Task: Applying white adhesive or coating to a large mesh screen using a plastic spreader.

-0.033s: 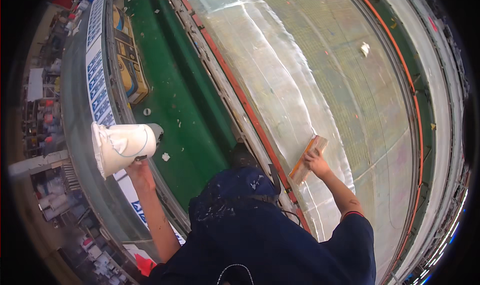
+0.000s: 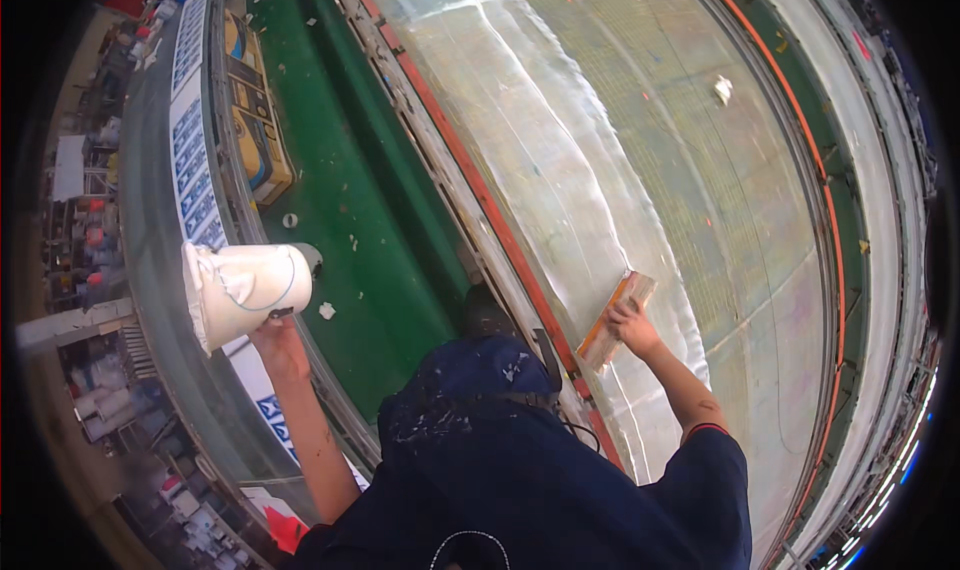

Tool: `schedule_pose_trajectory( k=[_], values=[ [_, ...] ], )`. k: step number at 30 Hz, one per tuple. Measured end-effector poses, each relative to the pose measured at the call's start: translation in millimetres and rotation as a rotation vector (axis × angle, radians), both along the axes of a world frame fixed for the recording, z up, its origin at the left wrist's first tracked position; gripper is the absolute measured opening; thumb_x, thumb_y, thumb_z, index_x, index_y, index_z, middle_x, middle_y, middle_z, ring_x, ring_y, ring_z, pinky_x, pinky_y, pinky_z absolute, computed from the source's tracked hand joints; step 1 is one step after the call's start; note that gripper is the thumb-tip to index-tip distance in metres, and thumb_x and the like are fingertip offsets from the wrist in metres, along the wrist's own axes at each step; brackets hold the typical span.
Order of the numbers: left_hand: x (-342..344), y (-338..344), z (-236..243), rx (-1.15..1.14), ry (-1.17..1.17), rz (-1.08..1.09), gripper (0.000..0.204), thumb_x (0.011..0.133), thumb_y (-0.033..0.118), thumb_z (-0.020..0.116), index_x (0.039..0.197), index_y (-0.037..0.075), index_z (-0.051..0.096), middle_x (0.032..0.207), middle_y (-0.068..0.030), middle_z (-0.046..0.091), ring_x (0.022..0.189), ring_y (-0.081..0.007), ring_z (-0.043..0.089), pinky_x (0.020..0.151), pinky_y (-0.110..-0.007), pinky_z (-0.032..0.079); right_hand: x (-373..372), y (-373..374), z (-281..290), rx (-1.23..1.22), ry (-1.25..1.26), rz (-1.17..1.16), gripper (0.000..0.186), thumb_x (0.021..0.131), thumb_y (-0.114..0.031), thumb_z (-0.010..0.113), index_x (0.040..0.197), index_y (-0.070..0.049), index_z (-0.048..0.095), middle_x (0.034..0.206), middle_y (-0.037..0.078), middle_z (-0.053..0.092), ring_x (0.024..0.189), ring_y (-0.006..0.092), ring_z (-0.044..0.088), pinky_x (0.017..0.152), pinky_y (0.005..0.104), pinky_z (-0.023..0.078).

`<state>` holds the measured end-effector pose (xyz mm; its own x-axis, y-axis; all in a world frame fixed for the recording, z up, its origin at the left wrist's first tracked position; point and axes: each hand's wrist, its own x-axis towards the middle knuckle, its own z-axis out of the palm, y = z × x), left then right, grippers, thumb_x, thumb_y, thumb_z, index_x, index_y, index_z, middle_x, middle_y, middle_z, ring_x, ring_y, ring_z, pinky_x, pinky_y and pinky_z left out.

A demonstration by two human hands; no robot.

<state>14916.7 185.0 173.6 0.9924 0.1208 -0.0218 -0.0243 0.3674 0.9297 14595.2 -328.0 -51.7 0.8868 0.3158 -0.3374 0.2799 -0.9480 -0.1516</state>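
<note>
In my left hand [image 2: 281,348] is a white plastic bucket [image 2: 262,288], tilted on its side with its mouth to the left. Thick white matter coats its rim and inner edge; the fingers under it are partly hidden. My right hand [image 2: 632,322] is closed round a wide, flat scraper [image 2: 618,320] with an orange stripe. The scraper rests across a pale, shiny strip of cloth [image 2: 540,130] laid on a long greenish panel [image 2: 730,230]. Thin white lines run along this strip, one reaching the scraper's upper end.
A red-edged rail [image 2: 470,183] bounds the panel on its left, beside a green floor [image 2: 350,210] with pale scraps. A yellow and black case [image 2: 262,150] stands at the left. A crumpled white scrap [image 2: 722,90] lies on the panel. An orange line [image 2: 828,190] follows its right edge.
The surroundings have shifted very slightly left and up in view. Both hands keep their hold on the bucket and the scraper, almost in the same places.
</note>
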Motion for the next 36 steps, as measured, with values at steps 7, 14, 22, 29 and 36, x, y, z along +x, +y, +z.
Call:
schedule_pose_trajectory(
  k=[7, 14, 22, 29, 36],
  values=[
    [-228, 13, -24, 0.129, -0.008, -0.106, 0.081, 0.073, 0.033, 0.079, 0.138, 0.013, 0.035, 0.139, -0.0042, 0.044, 0.128, -0.0222, 0.043, 0.110, -0.043, 0.036, -233, 12, -2, 0.005, 0.012, -0.013, 0.030, 0.079, -0.018, 0.055, 0.107, -0.014, 0.065, 0.117, -0.002, 0.055, 0.122, 0.0168, 0.044, 0.109, 0.0510, 0.026],
    [-490, 45, -19, 0.101, 0.058, -0.045, 0.076, 0.074, 0.032, 0.078, 0.135, 0.012, 0.038, 0.137, -0.0034, 0.044, 0.127, -0.0207, 0.044, 0.108, -0.041, 0.038, -361, 22, -13, -0.006, -0.095, -0.035, 0.026, 0.080, -0.015, 0.053, 0.102, -0.014, 0.067, 0.117, -0.002, 0.057, 0.120, 0.0183, 0.047, 0.109, 0.0525, 0.025],
    [-814, 43, -20, 0.063, -0.009, 0.117, 0.079, 0.073, 0.012, 0.075, 0.139, 0.012, 0.033, 0.137, -0.0055, 0.044, 0.126, -0.0225, 0.045, 0.105, -0.043, 0.041, -584, 21, -22, 0.063, -0.148, -0.012, 0.025, 0.080, -0.013, 0.054, 0.101, -0.012, 0.068, 0.109, -0.002, 0.059, 0.116, 0.0175, 0.049, 0.108, 0.0521, 0.025],
    [-1064, 15, 6, -0.020, 0.090, 0.136, 0.089, 0.066, 0.007, 0.082, 0.140, 0.010, 0.032, 0.135, -0.0055, 0.045, 0.125, -0.0223, 0.045, 0.104, -0.041, 0.041, -834, 40, -12, 0.021, -0.068, 0.073, 0.029, 0.081, -0.014, 0.051, 0.105, -0.012, 0.067, 0.109, 0.000, 0.060, 0.115, 0.0184, 0.050, 0.108, 0.0517, 0.026],
    [-1267, 31, -4, -0.010, 0.076, 0.005, 0.081, 0.071, 0.011, 0.079, 0.138, 0.010, 0.033, 0.133, -0.0037, 0.045, 0.124, -0.0212, 0.045, 0.109, -0.043, 0.037, -1094, 61, -5, 0.041, -0.084, -0.001, 0.032, 0.080, -0.014, 0.052, 0.108, -0.012, 0.066, 0.107, -0.001, 0.060, 0.113, 0.0184, 0.051, 0.107, 0.0508, 0.026]
  ],
)
